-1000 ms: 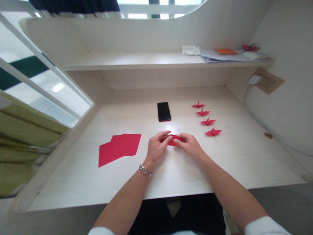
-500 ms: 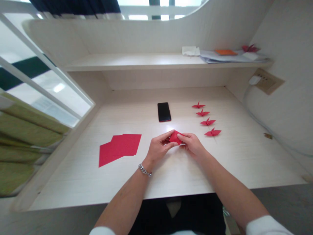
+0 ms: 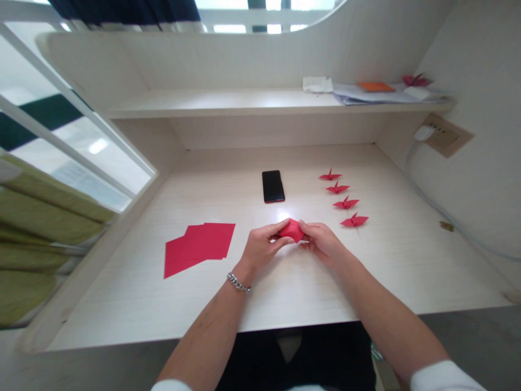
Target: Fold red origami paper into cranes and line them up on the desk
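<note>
A small piece of folded red paper [image 3: 292, 231] is held between my two hands, just above the desk. My left hand [image 3: 264, 243] pinches its left side, thumb below and fingers above. With thumb and fingertips, my right hand [image 3: 321, 239] grips its right edge; the lower fingers are curled and partly hidden. To the left lie several overlapping sheets of red paper [image 3: 199, 244]. Several red paper cranes [image 3: 345, 203] stand in a slanting row on the right.
A black phone [image 3: 273, 187] lies beyond my hands. Along the back runs a shelf [image 3: 223, 103] with papers [image 3: 350, 95], an orange sheet [image 3: 376, 87] and a dark red folded flower shape [image 3: 417, 80]. A white cable [image 3: 427, 198] hangs from the wall socket [image 3: 445, 136] at the right.
My right thumb has slid from the paper's face to its right edge. The folded paper has turned slightly and looks wider and more open.
</note>
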A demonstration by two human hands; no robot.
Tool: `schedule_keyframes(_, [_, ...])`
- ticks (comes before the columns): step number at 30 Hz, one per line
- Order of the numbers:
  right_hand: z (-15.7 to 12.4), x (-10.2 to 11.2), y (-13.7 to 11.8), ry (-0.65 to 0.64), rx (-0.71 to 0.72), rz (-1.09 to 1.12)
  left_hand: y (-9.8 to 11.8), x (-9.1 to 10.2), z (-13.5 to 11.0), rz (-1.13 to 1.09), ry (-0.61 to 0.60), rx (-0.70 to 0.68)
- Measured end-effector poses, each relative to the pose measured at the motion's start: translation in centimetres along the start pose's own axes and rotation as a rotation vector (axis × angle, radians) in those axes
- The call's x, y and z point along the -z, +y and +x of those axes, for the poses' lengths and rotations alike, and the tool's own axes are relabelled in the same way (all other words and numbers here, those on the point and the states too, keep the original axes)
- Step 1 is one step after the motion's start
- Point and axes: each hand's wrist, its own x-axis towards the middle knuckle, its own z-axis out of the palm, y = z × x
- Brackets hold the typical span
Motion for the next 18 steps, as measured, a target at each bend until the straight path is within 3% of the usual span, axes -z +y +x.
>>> schedule_keyframes(7, [-0.27,-0.77,-0.13,0.001,0.052,-0.034,0.71,0.17,-0.02,0.046,-0.046,-0.017])
schedule_keyframes(18, [-0.05,-0.02,0.03,0.092,0.314,-0.164,0.89,0.16,0.63,-0.345,-0.044,0.259])
